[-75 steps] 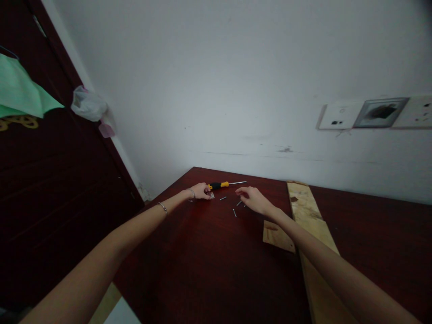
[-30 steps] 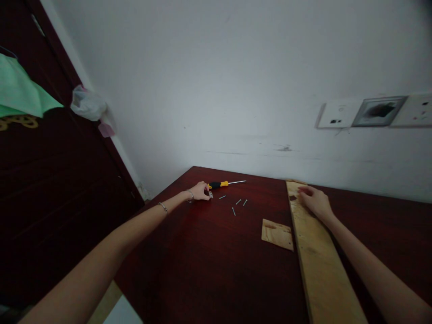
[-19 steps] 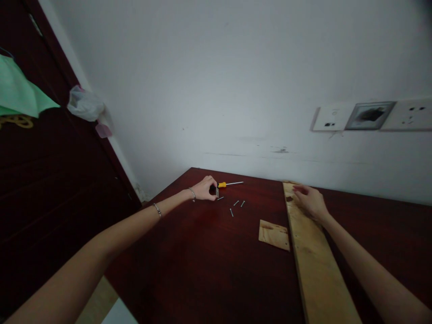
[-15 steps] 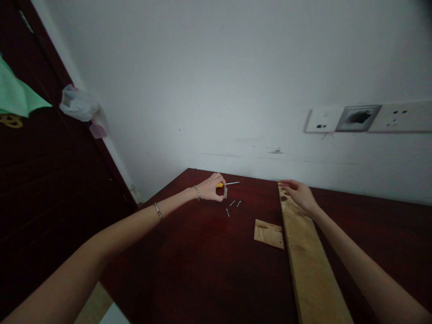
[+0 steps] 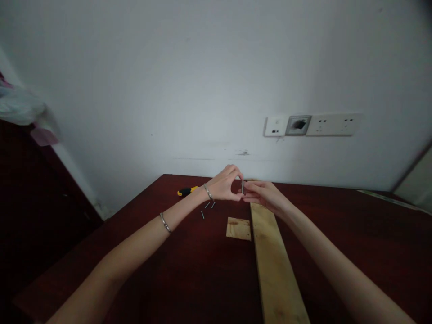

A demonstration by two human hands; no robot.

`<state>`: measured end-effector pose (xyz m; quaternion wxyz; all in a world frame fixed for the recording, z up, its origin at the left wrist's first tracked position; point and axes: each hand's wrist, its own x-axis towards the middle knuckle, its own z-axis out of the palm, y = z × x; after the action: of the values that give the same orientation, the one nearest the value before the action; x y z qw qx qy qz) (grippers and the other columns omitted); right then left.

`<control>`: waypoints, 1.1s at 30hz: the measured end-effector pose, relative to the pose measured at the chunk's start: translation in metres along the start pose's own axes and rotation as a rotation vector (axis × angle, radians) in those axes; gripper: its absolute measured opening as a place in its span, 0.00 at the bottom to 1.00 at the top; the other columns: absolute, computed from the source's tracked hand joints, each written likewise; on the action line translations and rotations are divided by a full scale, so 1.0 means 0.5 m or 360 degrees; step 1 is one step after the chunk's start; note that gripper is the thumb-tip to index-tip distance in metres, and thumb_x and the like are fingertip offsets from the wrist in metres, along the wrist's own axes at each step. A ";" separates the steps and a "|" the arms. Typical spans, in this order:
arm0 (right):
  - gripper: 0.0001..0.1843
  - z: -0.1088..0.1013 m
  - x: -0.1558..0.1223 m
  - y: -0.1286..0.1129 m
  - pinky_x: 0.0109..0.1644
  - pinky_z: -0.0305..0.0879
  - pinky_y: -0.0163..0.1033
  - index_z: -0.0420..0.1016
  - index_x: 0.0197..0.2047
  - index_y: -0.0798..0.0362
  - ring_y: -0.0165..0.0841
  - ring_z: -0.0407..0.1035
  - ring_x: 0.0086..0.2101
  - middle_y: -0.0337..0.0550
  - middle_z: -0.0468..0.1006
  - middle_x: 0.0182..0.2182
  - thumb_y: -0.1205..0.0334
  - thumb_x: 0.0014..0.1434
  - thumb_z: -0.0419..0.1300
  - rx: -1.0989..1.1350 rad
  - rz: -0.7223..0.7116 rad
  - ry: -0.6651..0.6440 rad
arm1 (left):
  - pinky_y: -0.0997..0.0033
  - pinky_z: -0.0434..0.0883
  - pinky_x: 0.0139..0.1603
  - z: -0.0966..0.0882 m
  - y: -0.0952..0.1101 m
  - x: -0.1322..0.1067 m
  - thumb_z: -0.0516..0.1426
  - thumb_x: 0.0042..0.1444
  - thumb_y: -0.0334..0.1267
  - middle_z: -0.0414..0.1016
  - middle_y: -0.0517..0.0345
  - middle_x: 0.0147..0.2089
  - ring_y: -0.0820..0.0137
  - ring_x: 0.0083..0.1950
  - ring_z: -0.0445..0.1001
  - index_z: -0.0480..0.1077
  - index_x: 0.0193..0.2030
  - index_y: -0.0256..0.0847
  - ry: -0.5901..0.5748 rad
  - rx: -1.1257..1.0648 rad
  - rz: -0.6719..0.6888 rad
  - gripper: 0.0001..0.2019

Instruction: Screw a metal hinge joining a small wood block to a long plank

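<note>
My left hand pinches a small metal plate edge-on between thumb and fingertips, just above the far end of a long wooden board. My right hand reaches in from the other side, its fingers extended and apart, the tips at or almost at the plate; whether they press on it I cannot make out. Three screws lie on the dark red table left of the board. Beside the board's left edge rests a small square piece of wood.
A yellow and black screwdriver handle shows behind my left wrist; its shaft is hidden. The white wall with sockets rises behind the table. A plastic bag hangs by the door at left.
My left hand has carried the metal plate rightward, away from the screwdriver and screws to above the board. My right hand has left the board's far end and come to the plate. The view has swung right.
</note>
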<state>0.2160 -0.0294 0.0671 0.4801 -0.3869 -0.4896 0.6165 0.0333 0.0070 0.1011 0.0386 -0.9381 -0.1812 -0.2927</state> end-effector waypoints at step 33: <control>0.18 -0.054 -0.085 -0.048 0.34 0.69 0.33 0.76 0.37 0.54 0.26 0.71 0.27 0.37 0.77 0.26 0.69 0.40 0.68 0.0030 -0.0283 0.0243 | 0.58 0.64 0.53 0.048 0.098 0.034 0.61 0.47 0.38 0.63 0.47 0.47 0.59 0.51 0.62 0.63 0.50 0.37 0.0318 -0.0143 -0.0040 0.22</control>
<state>0.2568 -0.0632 0.0851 0.5723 -0.3833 -0.4782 0.5448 0.0768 -0.0292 0.0926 0.0107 -0.9027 -0.1750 -0.3930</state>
